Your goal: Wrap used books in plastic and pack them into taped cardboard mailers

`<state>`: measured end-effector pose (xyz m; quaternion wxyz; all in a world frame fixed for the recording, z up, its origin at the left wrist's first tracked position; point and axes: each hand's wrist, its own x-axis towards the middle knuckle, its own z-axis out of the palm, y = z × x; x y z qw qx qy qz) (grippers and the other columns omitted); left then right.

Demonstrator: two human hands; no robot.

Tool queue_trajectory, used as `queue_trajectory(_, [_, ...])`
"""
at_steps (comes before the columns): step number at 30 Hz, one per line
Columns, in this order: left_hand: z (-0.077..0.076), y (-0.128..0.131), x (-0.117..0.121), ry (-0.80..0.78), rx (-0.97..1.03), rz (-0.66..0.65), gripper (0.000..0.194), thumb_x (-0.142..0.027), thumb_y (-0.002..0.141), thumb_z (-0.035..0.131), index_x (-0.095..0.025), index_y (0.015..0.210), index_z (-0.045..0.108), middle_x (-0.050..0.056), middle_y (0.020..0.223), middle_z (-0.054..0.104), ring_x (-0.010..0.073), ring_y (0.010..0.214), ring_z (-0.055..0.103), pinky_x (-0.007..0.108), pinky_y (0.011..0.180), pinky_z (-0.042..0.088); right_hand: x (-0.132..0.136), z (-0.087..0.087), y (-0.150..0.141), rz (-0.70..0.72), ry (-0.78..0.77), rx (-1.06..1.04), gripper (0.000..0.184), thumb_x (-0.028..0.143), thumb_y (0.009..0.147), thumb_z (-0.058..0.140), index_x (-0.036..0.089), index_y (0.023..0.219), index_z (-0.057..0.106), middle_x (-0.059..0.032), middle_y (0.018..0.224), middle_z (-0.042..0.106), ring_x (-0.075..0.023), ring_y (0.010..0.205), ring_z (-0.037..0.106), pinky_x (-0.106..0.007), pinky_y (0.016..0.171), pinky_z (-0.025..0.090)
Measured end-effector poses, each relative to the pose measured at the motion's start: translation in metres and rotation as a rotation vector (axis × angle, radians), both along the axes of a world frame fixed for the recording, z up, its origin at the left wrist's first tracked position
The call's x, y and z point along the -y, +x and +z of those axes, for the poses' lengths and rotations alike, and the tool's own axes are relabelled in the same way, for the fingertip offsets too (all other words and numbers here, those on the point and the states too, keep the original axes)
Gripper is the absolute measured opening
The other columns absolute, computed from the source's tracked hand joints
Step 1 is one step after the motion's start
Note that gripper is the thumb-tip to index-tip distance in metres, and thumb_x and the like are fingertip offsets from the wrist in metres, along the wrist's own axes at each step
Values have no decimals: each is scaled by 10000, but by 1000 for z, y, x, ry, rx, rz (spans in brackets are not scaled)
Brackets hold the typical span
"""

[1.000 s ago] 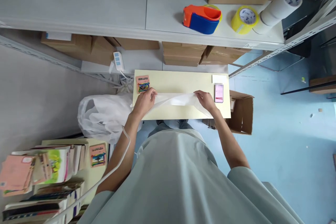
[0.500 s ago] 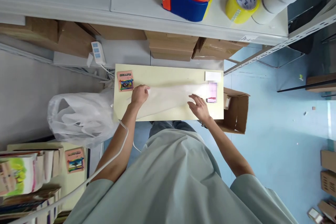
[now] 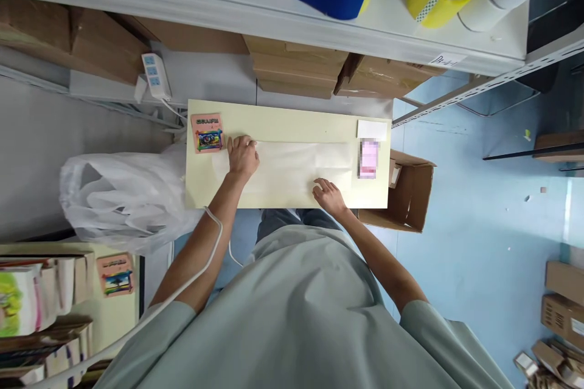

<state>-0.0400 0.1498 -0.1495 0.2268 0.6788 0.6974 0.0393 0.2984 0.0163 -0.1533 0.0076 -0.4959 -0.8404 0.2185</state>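
Standing with a white cable (image 3: pixel 176 298) across your left forearm (image 3: pixel 225 200), you work both hands over a pale, thin sheet (image 3: pixel 287 167) spread along the desk (image 3: pixel 274 118). Nearest, your right hand (image 3: pixel 329 196) rests low over the sheet's near side, its grip loosely wide, fingers half curled and the thumb side apart. Farther over, your left hand (image 3: pixel 243 158) sits toward the sheet's left end, at the far edge; whether that grip pinches film or merely presses, you cannot tell from this angle.

The step looks like flattening. Let the left fingertips anchor the far edge while the right hand sweeps outward, flat-fingered, since curled tips may drag up wrinkles. A film this light will probably slide, so press softly and check the edges, faint against the cream top. Mind the cable, which could snag a corner.

At the left end lies a pink card (image 3: pixel 207 134), close beside the sheet; just past its right end lies a phone (image 3: pixel 368 158), so your strokes should stop short of both. Beyond, the shelf (image 3: pixel 219 15) bears a yellow tape roll (image 3: pixel 416 0).
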Motion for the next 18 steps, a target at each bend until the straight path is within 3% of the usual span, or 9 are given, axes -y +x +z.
queue_trajectory(2, [-1, 7, 11, 56, 32, -10, 654, -368, 978, 576, -139, 1590, 617, 201, 1784, 432, 441, 1717, 245, 704, 1417, 30, 1, -2, -6, -8, -48, -6, 165, 152, 1096, 639, 189, 1115, 799, -187, 1495, 726, -313, 1408, 675, -453, 1093, 609])
queue_trajectory(4, [-1, 19, 28, 64, 63, -43, 764, -434, 999, 566, -172, 1711, 475, 177, 1880, 255, 426, 1765, 105, 706, 1411, -17, 0, -2, -11, -20, -77, -34, 174, 308, 1109, 686, 197, 1165, 808, -182, 1551, 700, -340, 1475, 630, -491, 1152, 585])
queue_trajectory(7, [-3, 44, 58, -8, 85, -135, 833, -476, 1032, 569, -131, 1764, 373, 238, 1897, 124, 418, 1778, 48, 692, 1406, -4, -9, -2, -20, -95, -78, -46, 435, 501, 1118, 659, 190, 1406, 753, -179, 1723, 555, -370, 1628, 482, -532, 1262, 506])
queue_trajectory(10, [-7, 61, 85, -79, 68, -154, 920, -556, 1031, 630, -130, 1789, 330, 253, 1899, 29, 465, 1769, -45, 724, 1384, 8, -26, -9, -22, -204, -70, 16, 701, 557, 1133, 592, 156, 1701, 507, -194, 1862, 314, -383, 1740, 285, -550, 1341, 412])
queue_trajectory(13, [-13, 57, 99, -132, 41, -125, 1034, -663, 988, 703, -151, 1801, 321, 258, 1897, 17, 508, 1755, -77, 755, 1367, 7, -39, -20, -13, -286, -70, 52, 816, 603, 1136, 546, 160, 1791, 344, -199, 1897, 185, -398, 1774, 159, -608, 1381, 326])
queue_trajectory(18, [-20, 30, 103, -157, 9, -76, 1192, -746, 903, 786, -185, 1820, 273, 260, 1897, -9, 531, 1746, -96, 797, 1344, 13, -37, -32, 19, -305, -35, 26, 886, 700, 1111, 534, 199, 1807, 311, -189, 1907, 146, -385, 1780, 137, -650, 1408, 232])
